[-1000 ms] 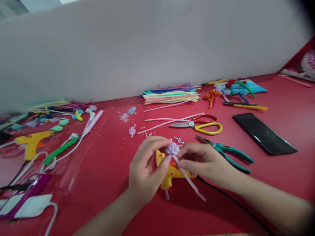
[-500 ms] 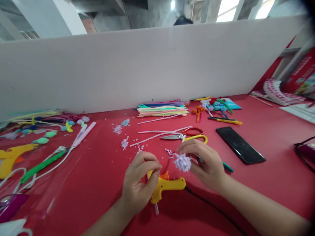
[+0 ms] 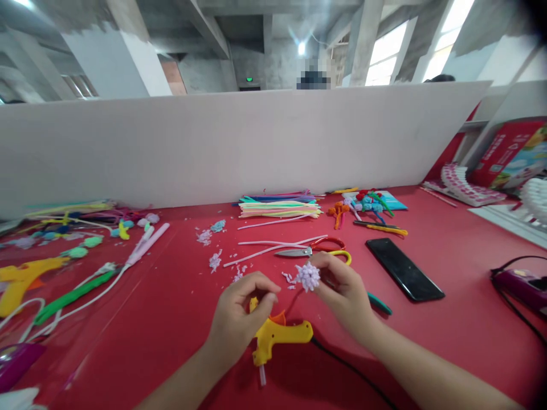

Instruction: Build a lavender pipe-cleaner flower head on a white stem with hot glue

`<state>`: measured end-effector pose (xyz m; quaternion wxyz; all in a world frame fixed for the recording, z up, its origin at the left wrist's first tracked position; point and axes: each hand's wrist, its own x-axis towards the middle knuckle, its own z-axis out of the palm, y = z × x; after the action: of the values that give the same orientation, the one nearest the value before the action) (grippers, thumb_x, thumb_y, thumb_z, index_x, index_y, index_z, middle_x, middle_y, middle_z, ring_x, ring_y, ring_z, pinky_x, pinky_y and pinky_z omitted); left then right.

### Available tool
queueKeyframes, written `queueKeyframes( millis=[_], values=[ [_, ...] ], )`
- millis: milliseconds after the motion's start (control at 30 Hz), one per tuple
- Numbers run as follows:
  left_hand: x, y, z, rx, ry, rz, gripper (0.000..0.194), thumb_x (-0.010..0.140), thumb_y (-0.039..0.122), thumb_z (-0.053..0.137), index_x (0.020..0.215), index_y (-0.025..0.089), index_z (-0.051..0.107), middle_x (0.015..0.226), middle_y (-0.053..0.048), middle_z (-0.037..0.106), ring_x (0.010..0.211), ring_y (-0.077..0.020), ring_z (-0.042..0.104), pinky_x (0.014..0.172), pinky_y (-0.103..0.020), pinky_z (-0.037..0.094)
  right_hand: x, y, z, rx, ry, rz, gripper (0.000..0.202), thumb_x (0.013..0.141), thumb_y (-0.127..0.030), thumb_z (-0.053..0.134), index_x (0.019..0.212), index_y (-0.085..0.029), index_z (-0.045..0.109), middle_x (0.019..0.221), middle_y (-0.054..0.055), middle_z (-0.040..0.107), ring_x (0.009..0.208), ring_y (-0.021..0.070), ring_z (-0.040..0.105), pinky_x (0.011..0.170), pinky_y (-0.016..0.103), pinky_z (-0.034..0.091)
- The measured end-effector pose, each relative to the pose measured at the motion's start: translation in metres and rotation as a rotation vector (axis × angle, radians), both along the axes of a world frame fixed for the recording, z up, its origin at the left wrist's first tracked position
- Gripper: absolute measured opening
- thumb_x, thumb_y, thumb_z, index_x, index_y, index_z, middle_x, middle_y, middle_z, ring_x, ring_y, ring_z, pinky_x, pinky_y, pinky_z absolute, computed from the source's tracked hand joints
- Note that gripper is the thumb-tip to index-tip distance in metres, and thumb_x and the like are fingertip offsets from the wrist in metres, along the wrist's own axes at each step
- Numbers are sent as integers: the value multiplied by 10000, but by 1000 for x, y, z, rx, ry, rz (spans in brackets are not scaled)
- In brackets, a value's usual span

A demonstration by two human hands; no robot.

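Observation:
My right hand (image 3: 342, 287) is closed on a fluffy lilac pipe-cleaner flower (image 3: 307, 277), pinched from its right side with the petals facing me. To its left, my left hand (image 3: 241, 310) is curled, with thumb and fingertips brought close together; anything between them is too small to make out. Under and just right of the left hand lies a yellow hot glue gun (image 3: 282, 335) with an orange trigger and a clear glue stick at its end. Behind my right hand are scissors (image 3: 294, 252) with red and yellow handles. Lilac clippings (image 3: 289, 278) lie beside the flower.
Pipe cleaners (image 3: 277, 208) are bundled by the white partition (image 3: 192, 148). A black phone (image 3: 404, 269) and green-handled tool (image 3: 379, 303) lie right. Another yellow glue gun (image 3: 29, 276), a lilac curling-iron-like tool (image 3: 147, 245) and a green-wrapped stick (image 3: 72, 296) lie left.
My head view has tilted up, so the table sits lower in the picture. The flower has turned to show its petals more squarely; both hands keep nearly the same pose.

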<state>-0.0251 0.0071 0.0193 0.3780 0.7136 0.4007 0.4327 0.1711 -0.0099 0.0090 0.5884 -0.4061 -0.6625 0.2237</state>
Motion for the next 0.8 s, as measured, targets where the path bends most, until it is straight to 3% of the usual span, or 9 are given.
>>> queueKeyframes(
  millis=[200, 300, 400, 433, 500, 600, 700, 800],
  values=[
    [5, -1, 24, -206, -62, -18, 99, 746, 242, 672, 682, 177, 634, 618, 24, 580, 561, -102, 520, 550, -206, 423, 0, 0, -3, -59, 39, 6, 157, 784, -75, 545, 839, -222, 559, 741, -11, 586, 672, 128, 546, 596, 225, 437],
    [5, 2, 24, -296, -44, -81, 269, 833, 369, 578, 664, 165, 624, 576, 2, 592, 526, -114, 526, 529, -222, 417, 0, -1, -3, -66, 42, 0, 161, 790, -76, 539, 849, -225, 554, 741, -16, 583, 668, 125, 539, 596, 223, 430],
    [4, 3, 19, -323, -30, -52, 444, 859, 453, 527, 526, 161, 534, 462, 23, 476, 448, -88, 425, 455, -209, 334, 0, -2, 0, -58, 27, -3, 149, 799, -82, 533, 838, -225, 542, 730, -23, 569, 645, 115, 519, 584, 217, 420],
    [4, 3, 19, -331, -47, -53, 414, 843, 437, 566, 537, 158, 542, 473, 29, 471, 460, -83, 421, 464, -202, 334, 0, -3, 1, -53, 18, -4, 144, 800, -84, 534, 834, -224, 540, 727, -25, 565, 634, 111, 509, 578, 215, 415],
    [6, 0, 21, -396, -159, -111, 213, 803, 369, 649, 742, 165, 641, 637, 10, 587, 589, -97, 512, 580, -199, 411, 0, -3, 3, -44, 1, -4, 141, 797, -86, 542, 832, -222, 547, 726, -27, 562, 613, 105, 493, 565, 213, 405],
    [12, -5, 29, -564, -401, -281, 298, 789, 338, 669, 1046, 191, 639, 941, -44, 661, 835, -145, 592, 790, -249, 455, -1, -5, 6, -19, -62, -2, 125, 804, -96, 551, 828, -217, 570, 740, -17, 580, 602, 106, 493, 550, 222, 393],
    [18, -10, 33, -702, -524, -381, 260, 769, 282, 689, 994, 159, 645, 897, -38, 640, 809, -132, 588, 804, -247, 454, -2, -6, 8, 71, -159, -27, 114, 820, -103, 540, 821, -214, 567, 756, -6, 599, 609, 112, 511, 549, 231, 403],
    [23, -11, 33, -739, -604, -380, 189, 766, 225, 689, 934, 146, 652, 837, -21, 629, 747, -106, 575, 755, -218, 459, -2, -6, 10, 189, -228, -75, 144, 822, -78, 527, 831, -219, 555, 760, -3, 606, 642, 121, 549, 569, 238, 430]
  ],
)
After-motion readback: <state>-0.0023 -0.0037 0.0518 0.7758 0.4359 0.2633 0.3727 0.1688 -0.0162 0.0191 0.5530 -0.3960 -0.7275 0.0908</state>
